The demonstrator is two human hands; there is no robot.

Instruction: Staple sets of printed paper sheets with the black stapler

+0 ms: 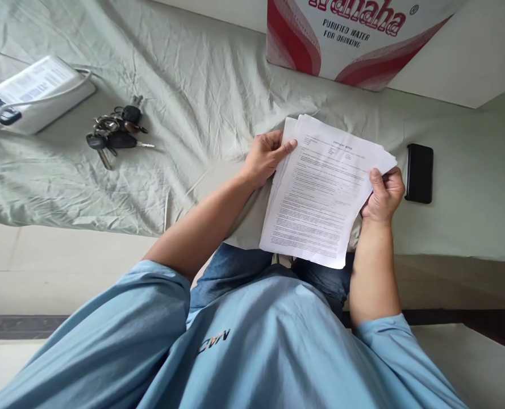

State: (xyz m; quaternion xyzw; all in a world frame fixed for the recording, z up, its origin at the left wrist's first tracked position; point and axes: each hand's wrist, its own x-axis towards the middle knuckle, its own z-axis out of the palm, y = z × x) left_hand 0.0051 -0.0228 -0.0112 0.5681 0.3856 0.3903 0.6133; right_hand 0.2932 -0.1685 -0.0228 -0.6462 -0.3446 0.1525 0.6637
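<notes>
Holding a stack of printed papers (320, 193) in both hands, just above my lap and the near edge of the bed. My left hand (266, 156) pinches the stack's upper left corner, thumb on the top sheet, fingers curled behind. My right hand (384, 193) clamps the right edge, thumb on top, fingers folded underneath. The sheets are fanned slightly at the top, tilted, text side toward me. Beyond them, a wrinkled pale green sheet (201, 85) covers the bed. A black phone (419, 172) lies flat just right of my right hand. A bunch of keys (115, 132) lies well to the left. A white device (34, 94) with a cable sits farther left. A red and white water carton (354, 37) stands at the far edge.
</notes>
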